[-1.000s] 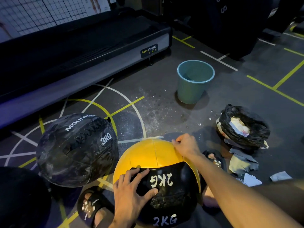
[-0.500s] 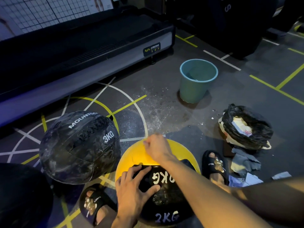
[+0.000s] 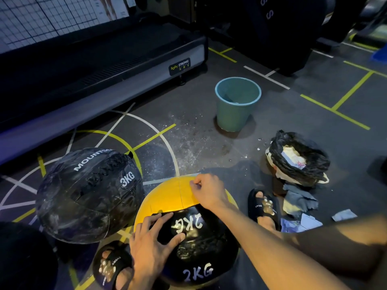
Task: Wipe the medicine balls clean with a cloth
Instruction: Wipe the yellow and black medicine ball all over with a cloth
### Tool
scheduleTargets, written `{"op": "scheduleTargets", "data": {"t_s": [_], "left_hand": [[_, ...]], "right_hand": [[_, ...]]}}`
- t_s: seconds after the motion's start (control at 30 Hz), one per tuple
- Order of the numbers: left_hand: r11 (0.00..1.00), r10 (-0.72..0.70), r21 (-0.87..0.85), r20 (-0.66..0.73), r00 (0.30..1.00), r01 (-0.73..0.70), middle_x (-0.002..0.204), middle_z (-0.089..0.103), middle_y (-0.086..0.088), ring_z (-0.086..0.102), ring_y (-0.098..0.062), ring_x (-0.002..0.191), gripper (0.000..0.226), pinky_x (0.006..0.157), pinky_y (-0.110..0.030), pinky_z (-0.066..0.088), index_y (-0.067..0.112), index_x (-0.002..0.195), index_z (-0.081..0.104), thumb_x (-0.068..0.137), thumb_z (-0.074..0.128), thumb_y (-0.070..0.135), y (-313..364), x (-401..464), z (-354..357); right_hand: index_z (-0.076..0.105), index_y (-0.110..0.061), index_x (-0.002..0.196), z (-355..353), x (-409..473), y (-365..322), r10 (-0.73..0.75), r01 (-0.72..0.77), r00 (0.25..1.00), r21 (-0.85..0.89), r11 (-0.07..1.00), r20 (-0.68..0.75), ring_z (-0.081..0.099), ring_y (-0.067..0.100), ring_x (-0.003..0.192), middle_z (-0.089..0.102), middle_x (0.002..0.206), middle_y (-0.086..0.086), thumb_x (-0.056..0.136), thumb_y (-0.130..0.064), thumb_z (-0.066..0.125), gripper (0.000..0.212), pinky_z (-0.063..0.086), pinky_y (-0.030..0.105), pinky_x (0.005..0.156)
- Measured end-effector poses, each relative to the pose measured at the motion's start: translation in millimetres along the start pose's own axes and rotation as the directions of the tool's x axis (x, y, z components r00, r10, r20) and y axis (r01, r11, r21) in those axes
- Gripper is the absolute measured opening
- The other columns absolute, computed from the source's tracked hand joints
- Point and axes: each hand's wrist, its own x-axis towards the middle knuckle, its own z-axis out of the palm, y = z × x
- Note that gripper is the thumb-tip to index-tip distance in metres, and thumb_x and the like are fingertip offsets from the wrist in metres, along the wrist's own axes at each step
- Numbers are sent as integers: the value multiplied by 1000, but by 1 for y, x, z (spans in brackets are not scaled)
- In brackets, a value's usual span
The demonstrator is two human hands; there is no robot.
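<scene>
Left hand [image 3: 154, 245] lies flat w/ fingers spread on the black panel of the yellow-and-black 2KG ball [image 3: 167, 195], steadying it. Right hand [image 3: 207, 192] sits on the yellow top, fingers curled tight tog.; can't tell if a cloth is pinched inside. Ball rests on the floor btwn two sandalled feet, left sandal [image 3: 111, 266] & right sandal [image 3: 263, 206]. Black 3KG ball [image 3: 88, 195] just beside it on the left, touching or nearly. Teal bucket [image 3: 237, 114] stands well apart, farther back. Black bag [image 3: 299, 158] w/ paper scraps at right, grey rags [image 3: 299, 201] by it.
</scene>
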Motion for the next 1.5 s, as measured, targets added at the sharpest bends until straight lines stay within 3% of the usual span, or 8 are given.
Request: {"op": "scheduleTargets", "data": {"t_s": [0.1, 0.43, 0.53, 0.7, 0.93, 1.13, 1.33, 1.5], "left_hand": [[1000, -24, -11, 12, 1000, 24, 118, 44, 31, 51, -12, 114, 78, 87, -44, 42, 62, 127, 59, 61, 43, 100, -4, 2, -5], [973, -82, -210, 80, 993, 97, 123, 51, 19, 43, -14, 117, 66, 93, -38, 36, 62, 123, 55, 64, 63, 92, -16, 17, -24], [971, -90, -216, 68, 994, 103, 121, 51, 18, 41, -13, 112, 72, 93, -38, 36, 59, 123, 57, 58, 55, 91, -12, 17, -23], [970, -110, -209, 87, 990, 126, 122, 51, 16, 39, -10, 113, 73, 95, -37, 34, 60, 124, 57, 58, 57, 92, -12, 18, -23], [969, -129, -201, 78, 989, 142, 124, 52, 13, 38, -10, 113, 69, 96, -37, 34, 57, 125, 58, 61, 65, 83, -6, 18, -21], [975, -139, -162, 72, 988, 149, 123, 52, 12, 43, -17, 117, 61, 97, -41, 38, 55, 126, 59, 71, 76, 76, -8, 19, -19], [986, -137, -86, 75, 988, 144, 122, 49, 16, 41, -11, 114, 63, 93, -41, 40, 57, 128, 58, 71, 70, 82, 1, 26, -17], [995, -100, -11, 124, 987, 102, 126, 51, 9, 47, -23, 123, 59, 99, -48, 41, 43, 136, 60, 82, 68, 66, 15, 38, -29]], "right_hand": [[70, -14, 76, -3, -1, 10, 1, 0, 1000, 79, 997, -7, 66, 21, 72, 70, 74, 0, 99, -37, 58, 35, 56, 39, 71], [71, -14, 67, -65, -7, 115, 497, -364, 853, 505, 782, -156, 65, 19, 57, 71, 61, 0, 85, -36, 78, 29, 54, 37, 66], [72, -14, 75, -41, -7, 91, 331, -194, 924, 510, 838, -193, 59, 14, 50, 68, 59, -2, 86, -39, 76, 27, 51, 37, 60], [72, -19, 99, -4, -26, 52, -89, 127, 980, 219, 967, -176, 53, -15, 75, 52, 87, -10, 97, -26, 67, 9, 35, -2, 66], [70, -22, 82, -2, -22, 114, 325, -271, 933, 295, 916, -154, 67, 12, 77, 70, 78, -4, 95, -38, 69, 21, 42, 21, 65], [69, -15, 91, 10, -34, 76, 7, 102, 954, 349, 932, -298, 62, -11, 89, 65, 95, -6, 94, -15, 70, 4, 43, 1, 72], [50, -36, 69, 6, -31, 133, 153, -89, 958, 255, 963, -241, 58, -3, 71, 56, 73, -10, 98, -46, 63, 33, 37, 10, 63], [65, -29, 88, 3, -33, 136, 140, -81, 972, 289, 954, -190, 58, -7, 77, 60, 86, -12, 96, -32, 69, 9, 39, 9, 67]]}}
